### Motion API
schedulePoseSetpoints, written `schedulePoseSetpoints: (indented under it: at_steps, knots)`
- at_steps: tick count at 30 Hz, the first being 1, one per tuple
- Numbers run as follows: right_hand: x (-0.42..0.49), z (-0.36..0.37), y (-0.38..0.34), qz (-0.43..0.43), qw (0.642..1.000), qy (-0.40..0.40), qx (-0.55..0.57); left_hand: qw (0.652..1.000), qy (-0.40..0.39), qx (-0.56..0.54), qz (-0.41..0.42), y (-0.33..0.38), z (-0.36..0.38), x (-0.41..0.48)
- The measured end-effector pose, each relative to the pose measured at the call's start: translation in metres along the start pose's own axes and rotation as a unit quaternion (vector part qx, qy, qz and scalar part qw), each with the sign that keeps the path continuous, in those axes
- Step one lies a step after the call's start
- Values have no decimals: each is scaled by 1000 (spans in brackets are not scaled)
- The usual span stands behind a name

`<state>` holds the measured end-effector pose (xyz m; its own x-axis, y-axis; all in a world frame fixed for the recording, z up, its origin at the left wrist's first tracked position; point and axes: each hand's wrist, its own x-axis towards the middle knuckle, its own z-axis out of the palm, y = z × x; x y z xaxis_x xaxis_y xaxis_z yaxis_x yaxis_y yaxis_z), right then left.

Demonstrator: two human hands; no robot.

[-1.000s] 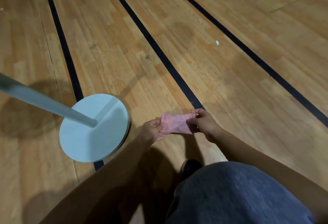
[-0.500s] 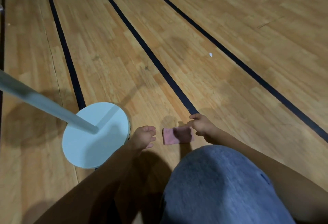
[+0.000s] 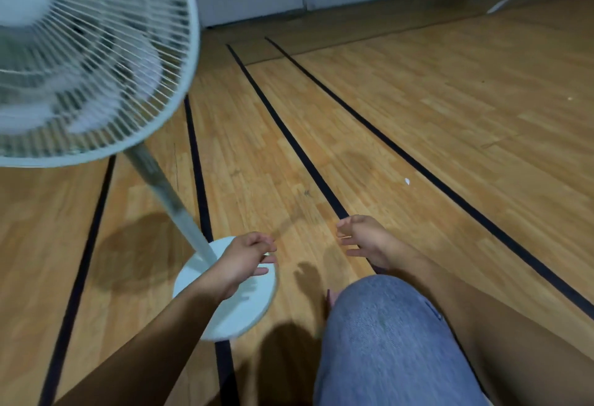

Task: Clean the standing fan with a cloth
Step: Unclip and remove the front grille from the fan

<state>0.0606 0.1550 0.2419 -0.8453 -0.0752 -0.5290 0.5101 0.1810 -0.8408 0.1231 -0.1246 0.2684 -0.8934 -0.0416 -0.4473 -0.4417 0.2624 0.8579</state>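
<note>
A: Where is the fan [image 3: 80, 61] vs. the hands?
B: Up-left of both. Pole leans up-left from the base [image 3: 225, 312]; left hand [image 3: 244, 261] is nearer, over the base.
A: Fingers?
B: Both hands, incl. right hand [image 3: 363, 238], loosely open, empty. Cloth not visible; fan head blurred, cut off.
</note>
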Motion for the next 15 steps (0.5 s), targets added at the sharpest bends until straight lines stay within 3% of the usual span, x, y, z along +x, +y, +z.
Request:
schedulePoseSetpoints:
  at_steps: [9, 15]
  knots:
    - [-93, 74, -151, -168, 983, -75, 20, 982, 66, 24, 175, 102, -81, -85]
    - [-144, 133, -234, -304, 950, -72, 2, 941, 143, 1, 308, 154, -139, -148]
